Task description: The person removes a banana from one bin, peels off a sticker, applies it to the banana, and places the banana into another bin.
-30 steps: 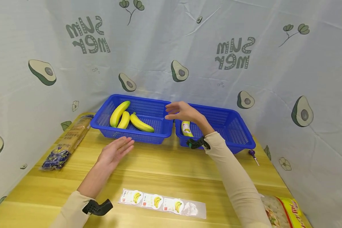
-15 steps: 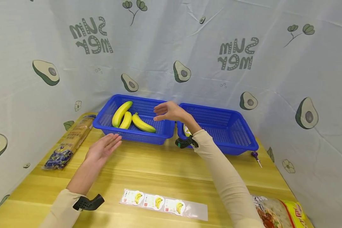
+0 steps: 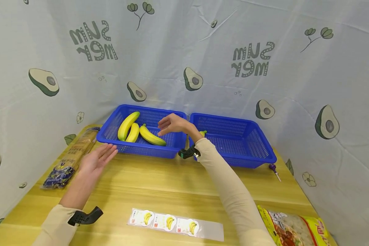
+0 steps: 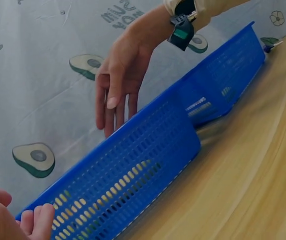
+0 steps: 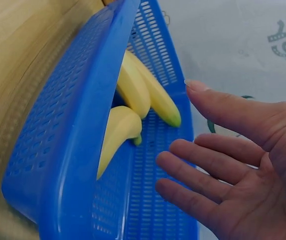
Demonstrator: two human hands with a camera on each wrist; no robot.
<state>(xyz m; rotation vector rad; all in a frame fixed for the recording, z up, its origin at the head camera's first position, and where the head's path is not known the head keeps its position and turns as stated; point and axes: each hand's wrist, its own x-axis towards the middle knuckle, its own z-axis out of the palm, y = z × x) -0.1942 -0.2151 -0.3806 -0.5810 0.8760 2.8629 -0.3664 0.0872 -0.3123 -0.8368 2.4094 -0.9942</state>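
bread loaf (image 3: pixel 72 155) table-left | sticker strip (image 3: pixel 175 225) front | snack bag (image 3: pixel 295 229) front-right | avocado-print backdrop (image 3: pixel 184 51)

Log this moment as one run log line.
right hand: open, over left basket | left hand: open, before basket | bananas: three inside

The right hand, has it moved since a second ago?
Yes. The right hand has shifted left: it was over the gap between the two baskets, and now it hovers open over the left basket, near the bananas.
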